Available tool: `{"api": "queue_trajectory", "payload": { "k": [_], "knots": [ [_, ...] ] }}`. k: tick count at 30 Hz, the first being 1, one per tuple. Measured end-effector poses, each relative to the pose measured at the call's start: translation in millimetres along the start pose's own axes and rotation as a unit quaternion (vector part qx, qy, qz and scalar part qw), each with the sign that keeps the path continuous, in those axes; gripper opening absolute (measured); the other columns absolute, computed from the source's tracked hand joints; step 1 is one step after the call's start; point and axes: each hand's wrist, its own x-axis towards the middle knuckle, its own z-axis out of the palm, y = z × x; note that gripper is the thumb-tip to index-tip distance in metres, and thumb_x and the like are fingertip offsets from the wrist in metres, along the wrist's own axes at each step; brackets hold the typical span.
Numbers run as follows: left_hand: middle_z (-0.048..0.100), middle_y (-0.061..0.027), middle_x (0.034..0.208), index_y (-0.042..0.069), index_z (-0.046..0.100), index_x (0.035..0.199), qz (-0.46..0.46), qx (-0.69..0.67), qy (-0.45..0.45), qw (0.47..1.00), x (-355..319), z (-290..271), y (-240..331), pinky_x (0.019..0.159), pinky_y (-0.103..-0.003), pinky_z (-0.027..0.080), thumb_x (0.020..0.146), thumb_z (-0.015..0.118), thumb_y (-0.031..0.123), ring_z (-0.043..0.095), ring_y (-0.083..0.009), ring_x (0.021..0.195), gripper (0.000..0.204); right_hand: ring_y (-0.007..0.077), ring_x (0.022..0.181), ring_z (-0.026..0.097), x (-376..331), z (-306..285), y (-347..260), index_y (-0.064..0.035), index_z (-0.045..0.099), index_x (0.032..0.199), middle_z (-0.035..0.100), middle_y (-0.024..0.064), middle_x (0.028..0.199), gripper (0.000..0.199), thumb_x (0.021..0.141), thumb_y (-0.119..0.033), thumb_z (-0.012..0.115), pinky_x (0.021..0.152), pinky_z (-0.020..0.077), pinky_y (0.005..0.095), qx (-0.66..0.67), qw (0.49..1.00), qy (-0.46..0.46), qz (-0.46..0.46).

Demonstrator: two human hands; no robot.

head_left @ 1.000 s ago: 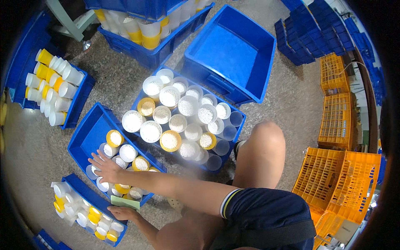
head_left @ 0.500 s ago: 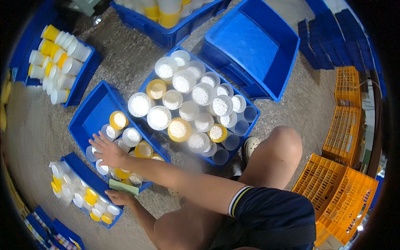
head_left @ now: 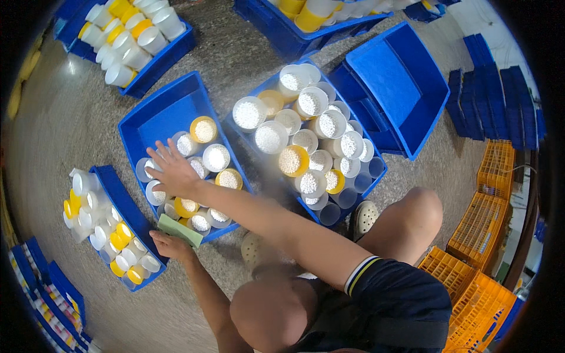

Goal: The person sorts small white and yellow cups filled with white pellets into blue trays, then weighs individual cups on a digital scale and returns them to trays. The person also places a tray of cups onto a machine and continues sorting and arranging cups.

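My right hand (head_left: 173, 170) is stretched out with its fingers spread, palm down over cups in a blue crate (head_left: 168, 112) on the left. Translucent white cups (head_left: 216, 157) and yellow cups (head_left: 203, 129) full of small white pellets stand upright around it. Whether the palm touches a cup I cannot tell. By the crate's near corner, my left hand (head_left: 170, 245) is closed on a flat pale green piece (head_left: 179, 231), like a card or folded sheet. My right forearm hides part of the crate's rim.
Right of centre, a second blue crate (head_left: 376, 176) holds several more pellet-filled cups. Behind it stands a stack of bare blue crates (head_left: 406, 76). Crates of lidded cups (head_left: 147, 254) flank the left. Orange slatted crates (head_left: 477, 232) line the right. My shoe (head_left: 366, 219) is beside the middle crate.
The view has shifted, so the crates sit farther right. My right hand stays spread over the same cups, and my left still holds the green piece.
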Motion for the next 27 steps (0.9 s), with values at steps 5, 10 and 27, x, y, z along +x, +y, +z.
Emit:
{"api": "queue_trajectory", "payload": {
  "k": [5, 10, 27],
  "knots": [
    [0.063, -0.0220, 0.079, -0.015, 0.059, 0.090, -0.023, -0.029, -0.003, 0.999, -1.3, 0.4, 0.0, 0.066, -0.041, 0.046, 0.109, 0.044, 0.037, 0.049, -0.0266, 0.070, 0.058, 0.0368, 0.148, 0.029, -5.0, -38.7, 2.4, -0.0120, 0.058, 0.138, 0.041, 0.0185, 0.155, 0.056, 0.093, -0.044, 0.063, 0.121, 0.0187, 0.0561, 0.101, 0.993, 0.047, -0.031],
    [0.053, -0.0078, 0.070, -0.007, 0.054, 0.079, -0.045, -0.058, -0.028, 0.997, -6.4, -3.8, 6.0, 0.060, -0.035, 0.043, 0.109, 0.044, 0.042, 0.044, -0.0175, 0.066, 0.058, 0.0288, 0.112, 0.062, -44.2, -158.9, 79.2, -0.0064, 0.068, 0.109, 0.064, 0.0115, 0.118, 0.027, 0.083, -0.014, 0.070, 0.088, 0.0542, 0.0409, 0.091, 0.990, 0.081, -0.073],
    [0.060, -0.0150, 0.071, -0.007, 0.057, 0.081, -0.020, -0.041, -0.052, 0.998, -6.7, -5.0, 14.1, 0.059, -0.040, 0.043, 0.110, 0.041, 0.037, 0.051, -0.0205, 0.064, 0.055, 0.0291, 0.101, 0.067, -101.2, -207.9, 151.8, -0.0061, 0.070, 0.107, 0.070, 0.0128, 0.103, 0.026, 0.083, -0.004, 0.059, 0.094, 0.0498, 0.0394, -0.160, 0.983, -0.068, -0.056]
  ]
}}
